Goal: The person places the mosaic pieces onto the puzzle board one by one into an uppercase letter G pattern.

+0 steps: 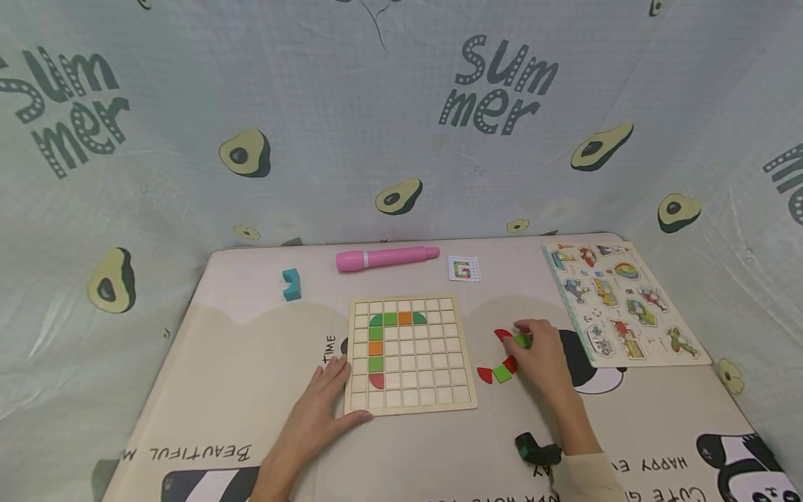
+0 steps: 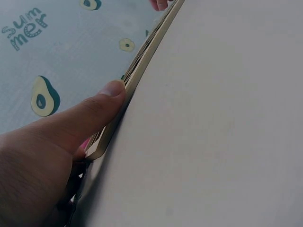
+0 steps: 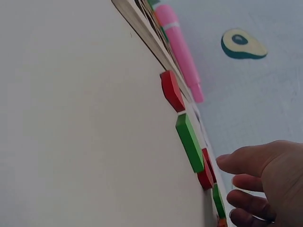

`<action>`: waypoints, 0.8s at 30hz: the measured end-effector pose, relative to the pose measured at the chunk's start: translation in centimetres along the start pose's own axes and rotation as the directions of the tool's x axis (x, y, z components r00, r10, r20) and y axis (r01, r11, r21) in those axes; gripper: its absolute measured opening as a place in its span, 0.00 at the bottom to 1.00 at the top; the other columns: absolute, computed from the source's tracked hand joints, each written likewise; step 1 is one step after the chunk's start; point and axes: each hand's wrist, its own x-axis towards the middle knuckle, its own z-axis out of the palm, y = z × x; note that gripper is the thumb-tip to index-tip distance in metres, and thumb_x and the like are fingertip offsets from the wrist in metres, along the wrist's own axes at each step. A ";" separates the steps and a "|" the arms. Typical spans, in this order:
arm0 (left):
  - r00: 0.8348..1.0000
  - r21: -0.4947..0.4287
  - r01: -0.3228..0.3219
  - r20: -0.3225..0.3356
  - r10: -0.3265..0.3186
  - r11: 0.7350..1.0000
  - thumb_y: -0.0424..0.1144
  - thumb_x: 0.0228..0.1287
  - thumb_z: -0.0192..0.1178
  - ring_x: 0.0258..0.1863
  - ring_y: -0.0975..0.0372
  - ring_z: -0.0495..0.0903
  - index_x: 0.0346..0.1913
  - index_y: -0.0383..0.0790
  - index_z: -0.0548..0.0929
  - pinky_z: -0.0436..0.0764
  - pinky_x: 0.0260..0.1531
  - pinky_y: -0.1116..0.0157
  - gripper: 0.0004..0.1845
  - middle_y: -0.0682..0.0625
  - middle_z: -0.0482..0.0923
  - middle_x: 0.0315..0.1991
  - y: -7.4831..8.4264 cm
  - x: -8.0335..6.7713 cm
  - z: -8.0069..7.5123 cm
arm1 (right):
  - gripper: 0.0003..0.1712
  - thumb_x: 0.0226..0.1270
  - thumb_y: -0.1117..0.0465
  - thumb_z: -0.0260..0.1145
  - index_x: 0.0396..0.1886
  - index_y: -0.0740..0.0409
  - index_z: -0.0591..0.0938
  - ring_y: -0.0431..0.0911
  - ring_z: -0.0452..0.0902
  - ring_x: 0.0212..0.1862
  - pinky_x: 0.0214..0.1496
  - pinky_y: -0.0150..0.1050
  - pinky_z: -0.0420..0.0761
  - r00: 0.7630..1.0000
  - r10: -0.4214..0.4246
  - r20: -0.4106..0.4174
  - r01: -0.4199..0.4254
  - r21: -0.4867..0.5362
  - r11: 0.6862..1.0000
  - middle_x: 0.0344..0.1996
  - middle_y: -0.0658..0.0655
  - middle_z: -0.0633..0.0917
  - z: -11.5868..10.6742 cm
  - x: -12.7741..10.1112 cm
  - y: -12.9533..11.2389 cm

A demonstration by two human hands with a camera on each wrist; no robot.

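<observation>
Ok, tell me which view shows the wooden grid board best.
The head view: the whole wooden grid board shows from above, cells and coloured tiles visible, left hand touching its corner. The left wrist view shows only its edge beside the thumb; the right wrist view shows just a sliver at the top.

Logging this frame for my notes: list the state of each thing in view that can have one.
Grid board: flat, partly filled down its left columns.
Left hand: open, thumb against the board's edge.
Right hand: fingers on a green tile.
Loose tiles: lying off the board.
Pink marker: lying down, capped.
</observation>
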 end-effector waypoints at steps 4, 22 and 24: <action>1.000 0.005 0.000 0.001 0.000 1.000 0.67 0.49 0.70 0.77 0.51 0.62 0.71 0.35 0.71 0.56 0.80 0.56 0.52 0.44 0.68 0.74 0.0 0.0 0.0 | 0.23 0.67 0.55 0.66 0.55 0.65 0.81 0.56 0.72 0.51 0.51 0.51 0.79 1.000 0.011 -0.013 -0.011 -0.009 1.000 0.48 0.65 0.80 -0.4 0.0 0.6; 1.000 0.000 -0.006 -0.006 0.006 1.000 0.65 0.49 0.71 0.77 0.51 0.62 0.71 0.34 0.71 0.55 0.80 0.56 0.52 0.43 0.68 0.73 0.1 0.0 0.0 | 0.18 0.68 0.57 0.67 0.49 0.68 0.81 0.54 0.71 0.44 0.42 0.44 0.75 0.999 0.021 0.024 -0.020 -0.047 0.999 0.40 0.65 0.80 -1.0 0.2 1.5; 1.000 -0.001 -0.003 -0.004 0.003 1.000 0.65 0.49 0.71 0.77 0.51 0.62 0.71 0.34 0.71 0.55 0.80 0.56 0.52 0.43 0.68 0.74 0.1 0.0 -0.1 | 0.19 0.68 0.58 0.67 0.50 0.69 0.81 0.54 0.71 0.44 0.42 0.44 0.76 0.999 0.020 0.027 -0.019 -0.044 0.999 0.41 0.65 0.80 -1.0 0.2 1.6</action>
